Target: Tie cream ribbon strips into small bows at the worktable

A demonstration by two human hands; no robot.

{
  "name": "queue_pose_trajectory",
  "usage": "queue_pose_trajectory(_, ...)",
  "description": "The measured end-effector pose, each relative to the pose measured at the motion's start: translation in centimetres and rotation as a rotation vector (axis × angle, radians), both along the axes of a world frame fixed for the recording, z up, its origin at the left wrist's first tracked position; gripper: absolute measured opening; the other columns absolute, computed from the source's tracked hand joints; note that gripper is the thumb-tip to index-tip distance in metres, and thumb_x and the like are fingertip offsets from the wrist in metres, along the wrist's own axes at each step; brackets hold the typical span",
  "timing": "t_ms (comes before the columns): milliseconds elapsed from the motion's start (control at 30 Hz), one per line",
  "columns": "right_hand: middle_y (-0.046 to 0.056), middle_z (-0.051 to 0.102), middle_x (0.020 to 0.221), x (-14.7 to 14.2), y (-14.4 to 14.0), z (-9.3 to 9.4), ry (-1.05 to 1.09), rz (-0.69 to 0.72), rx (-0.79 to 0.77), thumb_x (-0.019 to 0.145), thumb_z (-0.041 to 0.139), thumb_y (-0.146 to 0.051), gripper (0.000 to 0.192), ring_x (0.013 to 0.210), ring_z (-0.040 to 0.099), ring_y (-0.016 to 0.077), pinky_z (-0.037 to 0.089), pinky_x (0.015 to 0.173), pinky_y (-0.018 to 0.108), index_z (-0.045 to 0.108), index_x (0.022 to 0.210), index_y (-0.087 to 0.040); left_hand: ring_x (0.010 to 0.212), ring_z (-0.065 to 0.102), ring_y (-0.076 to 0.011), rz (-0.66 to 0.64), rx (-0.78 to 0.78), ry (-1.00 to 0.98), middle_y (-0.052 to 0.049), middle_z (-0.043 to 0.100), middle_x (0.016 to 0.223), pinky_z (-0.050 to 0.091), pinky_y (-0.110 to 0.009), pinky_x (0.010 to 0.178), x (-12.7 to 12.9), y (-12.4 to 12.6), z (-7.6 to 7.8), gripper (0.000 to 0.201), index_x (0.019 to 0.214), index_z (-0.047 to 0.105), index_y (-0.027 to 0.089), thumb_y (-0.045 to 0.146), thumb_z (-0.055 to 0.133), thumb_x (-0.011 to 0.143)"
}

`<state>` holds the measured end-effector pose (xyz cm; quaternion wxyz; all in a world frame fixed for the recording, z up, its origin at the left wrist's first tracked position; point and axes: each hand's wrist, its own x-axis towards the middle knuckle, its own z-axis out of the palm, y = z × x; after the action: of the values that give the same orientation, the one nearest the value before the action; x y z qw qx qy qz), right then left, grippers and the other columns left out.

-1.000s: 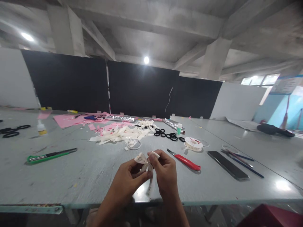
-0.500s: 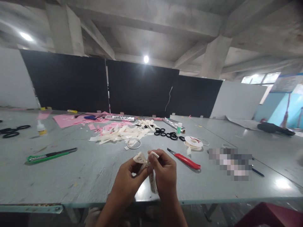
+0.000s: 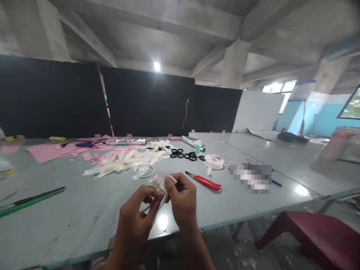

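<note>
Between my two hands, above the table's front part, is a cream ribbon [image 3: 156, 182] gathered into a bow-like shape. My left hand [image 3: 140, 204] pinches its lower part, with a tail hanging below the fingers. My right hand [image 3: 181, 193] grips a loop of it between thumb and forefinger; the ribbon's centre is partly hidden by the fingers. Just beyond my hands lies a pale ring [image 3: 144, 171]. To the right of my right hand is a red utility knife [image 3: 206, 182] with its blade out. A ribbon spool [image 3: 214, 160] stands farther back.
A heap of cream ribbon strips [image 3: 123, 159] and pink paper [image 3: 53, 148] covers the back left. Black rings [image 3: 177, 153] and a glue stick [image 3: 198, 146] sit mid-table. A green cutter [image 3: 33, 198] lies at left, a maroon stool [image 3: 306, 232] beyond the table edge at right.
The view has turned to the right, so the table items appear farther left. Both hands stay on the ribbon; its hanging tail has swung from the right hand's side to beneath the left hand.
</note>
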<state>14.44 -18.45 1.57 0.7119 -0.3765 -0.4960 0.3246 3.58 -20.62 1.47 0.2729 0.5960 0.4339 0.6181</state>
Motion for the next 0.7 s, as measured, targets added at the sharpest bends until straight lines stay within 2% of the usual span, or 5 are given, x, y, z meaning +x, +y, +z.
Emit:
queue_pose_trajectory(133, -0.004, 0.053, 0.055, 0.3, 0.1, -0.4, 0.040, -0.035, -0.004, 0.081, 0.062, -0.036, 0.022, 0.044, 0.048, 0.0072, 0.038, 0.042, 0.018, 0.062, 0.078, -0.015, 0.076, 0.057, -0.0194, 0.054, 0.042, 0.069, -0.004, 0.064, 0.080, 0.045, -0.022, 0.063, 0.1, 0.1, -0.4, 0.020, 0.078, 0.062, 0.020, 0.038, 0.069, 0.070)
queue_pose_trajectory(333, -0.003, 0.056, 0.061, 0.7, 0.1, -0.8, 0.071, 0.010, 0.075, 0.081, 0.062, -0.034, 0.018, 0.047, 0.049, 0.0071, 0.041, 0.044, 0.019, 0.063, 0.081, -0.016, 0.074, 0.057, -0.0174, -0.284, -0.128, -0.087, -0.004, 0.062, 0.075, 0.044, -0.024, 0.067, -0.8, 1.5, -0.5, 0.025, 0.074, 0.055, 0.018, 0.042, 0.060, 0.079)
queue_pose_trajectory(467, -0.003, 0.057, 0.065, 0.8, -0.1, -0.8, 0.034, 0.060, 0.114, 0.081, 0.063, -0.030, 0.014, 0.049, 0.050, 0.0066, 0.040, 0.046, 0.019, 0.064, 0.083, -0.017, 0.069, 0.056, -0.0154, -0.384, -0.326, -0.249, -0.002, 0.061, 0.074, 0.042, -0.023, 0.063, -1.0, 2.0, -0.1, 0.028, 0.084, 0.056, 0.017, 0.035, 0.072, 0.069)
queue_pose_trajectory(567, -0.002, 0.057, 0.065, 0.7, -0.3, -0.7, 0.000, 0.049, 0.134, 0.082, 0.062, -0.029, 0.012, 0.051, 0.050, 0.0071, 0.040, 0.048, 0.020, 0.064, 0.083, -0.017, 0.063, 0.052, -0.0137, -0.463, -0.406, -0.219, -0.003, 0.060, 0.070, 0.040, -0.022, 0.057, -0.9, 1.9, 0.3, 0.031, 0.085, 0.061, 0.015, 0.036, 0.074, 0.066)
queue_pose_trajectory(700, -0.003, 0.057, 0.066, 0.7, -0.3, -0.6, -0.018, 0.042, 0.159, 0.083, 0.061, -0.026, 0.009, 0.052, 0.049, 0.0065, 0.039, 0.050, 0.019, 0.065, 0.084, -0.018, 0.059, 0.048, -0.0120, -0.467, -0.422, -0.162, -0.002, 0.059, 0.065, 0.038, -0.022, 0.057, -1.0, 1.9, 0.4, 0.028, 0.075, 0.065, 0.014, 0.035, 0.076, 0.062)
